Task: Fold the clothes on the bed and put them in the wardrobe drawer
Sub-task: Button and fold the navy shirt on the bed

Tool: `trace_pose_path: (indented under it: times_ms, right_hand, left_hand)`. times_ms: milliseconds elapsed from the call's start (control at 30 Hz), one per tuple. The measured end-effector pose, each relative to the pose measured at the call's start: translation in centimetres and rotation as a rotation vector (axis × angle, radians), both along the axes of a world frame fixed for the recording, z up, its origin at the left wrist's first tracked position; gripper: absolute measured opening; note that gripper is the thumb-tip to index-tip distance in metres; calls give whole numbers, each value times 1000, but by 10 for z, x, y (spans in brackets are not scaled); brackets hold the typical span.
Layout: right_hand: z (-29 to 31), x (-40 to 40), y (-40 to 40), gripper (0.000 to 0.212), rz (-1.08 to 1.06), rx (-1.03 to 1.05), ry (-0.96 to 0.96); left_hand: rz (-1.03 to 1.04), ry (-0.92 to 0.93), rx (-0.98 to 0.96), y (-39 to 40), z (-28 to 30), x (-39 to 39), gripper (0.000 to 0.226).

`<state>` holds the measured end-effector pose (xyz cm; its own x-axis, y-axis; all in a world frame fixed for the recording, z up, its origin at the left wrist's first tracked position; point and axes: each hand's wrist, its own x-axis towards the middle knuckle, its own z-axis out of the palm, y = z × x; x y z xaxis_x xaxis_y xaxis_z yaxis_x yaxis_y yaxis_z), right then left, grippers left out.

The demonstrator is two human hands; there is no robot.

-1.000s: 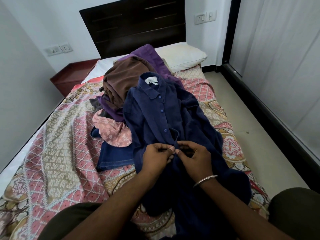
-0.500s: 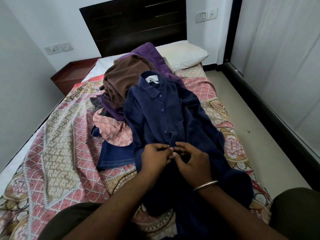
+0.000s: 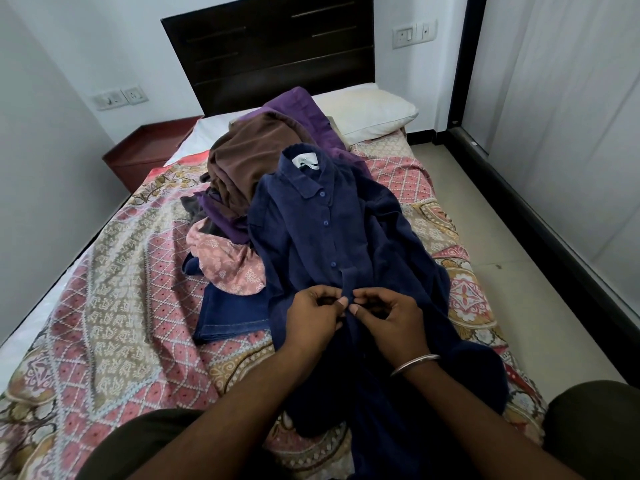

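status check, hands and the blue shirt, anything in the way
Left hand and right hand both pinch the front strip of the blue shirt. Shirt spread out, not folded. Clothes pile lies partly under it.

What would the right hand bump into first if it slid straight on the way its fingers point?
Probably the left hand: the right hand points leftward across the navy shirt placket, fingertips nearly touching already.
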<state>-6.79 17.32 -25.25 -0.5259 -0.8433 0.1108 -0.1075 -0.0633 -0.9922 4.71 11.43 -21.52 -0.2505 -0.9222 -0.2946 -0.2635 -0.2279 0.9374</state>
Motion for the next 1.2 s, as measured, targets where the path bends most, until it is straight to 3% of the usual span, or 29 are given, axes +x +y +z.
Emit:
trace_pose_path:
  times_ms: [433, 1033, 1200]
  right_hand:
    - [1, 0, 3, 22, 96, -42, -161]
    - [-8, 2, 2, 16, 29, -11, -9]
    - [-12, 2, 3, 18, -4, -35, -15]
  left_hand:
    - [-25, -58, 65, -2, -2, -2, 21]
    - [-4, -134, 142, -3, -3, 0, 19]
    - [15, -51, 224, -2, 6, -1, 15]
